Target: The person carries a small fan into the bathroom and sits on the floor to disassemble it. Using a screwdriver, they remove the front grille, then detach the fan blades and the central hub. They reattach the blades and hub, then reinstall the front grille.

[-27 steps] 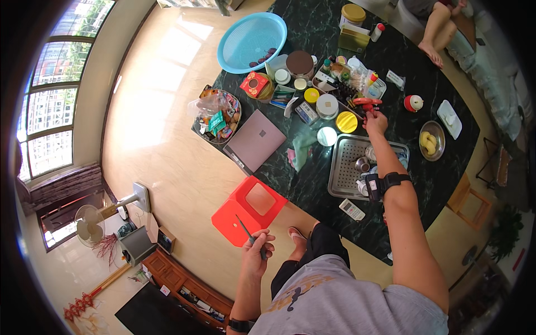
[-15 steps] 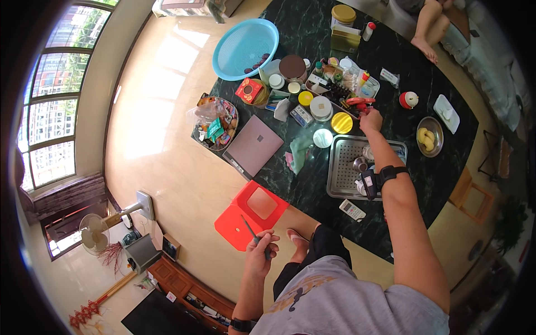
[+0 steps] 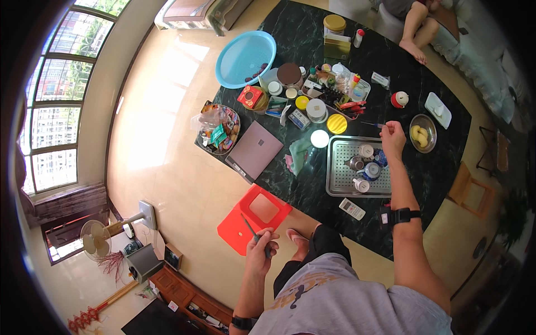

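**Left hand (image 3: 261, 251) and right hand (image 3: 393, 138) each grip a slim tool**

Just beyond the perforated metal tray (image 3: 341, 167), toward its right corner, the right hand's fingers close on a small thin-shafted tool (image 3: 372, 123), its tip pointing left. Left of the tray and nearer the body, the left hand's fingers wrap a dark-handled pointed tool (image 3: 249, 227), held above a red plastic stool (image 3: 230, 228).

The tray, on a dark marbled surface (image 3: 312, 192), carries a blue-and-white teapot (image 3: 372, 172) and cups. Beyond it lie red-handled scissors (image 3: 353, 106) and a yellow-lidded jar (image 3: 336, 124); right of it, a metal bowl (image 3: 429, 146) of yellow fruit; on its near side, a white remote control (image 3: 352, 209).
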`<state>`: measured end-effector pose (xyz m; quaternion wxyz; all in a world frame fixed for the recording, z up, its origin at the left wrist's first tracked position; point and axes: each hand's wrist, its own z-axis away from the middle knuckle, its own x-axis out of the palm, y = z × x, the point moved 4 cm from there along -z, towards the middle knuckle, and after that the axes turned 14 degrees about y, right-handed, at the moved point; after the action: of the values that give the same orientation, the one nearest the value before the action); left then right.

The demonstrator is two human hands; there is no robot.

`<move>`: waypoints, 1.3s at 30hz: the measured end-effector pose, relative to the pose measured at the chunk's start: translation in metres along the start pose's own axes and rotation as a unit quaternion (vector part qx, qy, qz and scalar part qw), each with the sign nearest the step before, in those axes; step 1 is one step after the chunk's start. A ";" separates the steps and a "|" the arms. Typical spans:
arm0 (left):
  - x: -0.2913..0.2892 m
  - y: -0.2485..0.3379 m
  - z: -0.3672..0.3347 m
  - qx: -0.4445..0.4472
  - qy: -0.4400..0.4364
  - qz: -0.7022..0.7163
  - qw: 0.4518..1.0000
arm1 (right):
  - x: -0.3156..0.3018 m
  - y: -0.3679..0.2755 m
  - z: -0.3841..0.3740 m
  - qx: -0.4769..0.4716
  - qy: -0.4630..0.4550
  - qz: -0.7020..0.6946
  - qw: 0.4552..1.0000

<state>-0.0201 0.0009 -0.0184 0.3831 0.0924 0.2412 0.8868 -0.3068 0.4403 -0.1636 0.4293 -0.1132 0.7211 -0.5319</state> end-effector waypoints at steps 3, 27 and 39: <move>0.003 -0.001 0.008 0.014 -0.027 -0.012 0.999 | -0.049 -0.021 0.036 0.078 -0.027 -0.095 0.992; -0.010 -0.168 0.255 -0.015 -0.471 -0.061 0.880 | -0.498 -0.095 0.455 0.143 -0.016 -0.383 0.912; 0.093 -0.492 0.444 -0.124 -0.581 -0.309 0.743 | -0.805 0.099 0.528 0.189 0.269 -0.396 0.857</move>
<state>0.3830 0.5175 0.1194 0.7098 0.4623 -0.1250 0.5165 0.6006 0.6259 0.1174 -0.0154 -0.1586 0.5880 -0.7930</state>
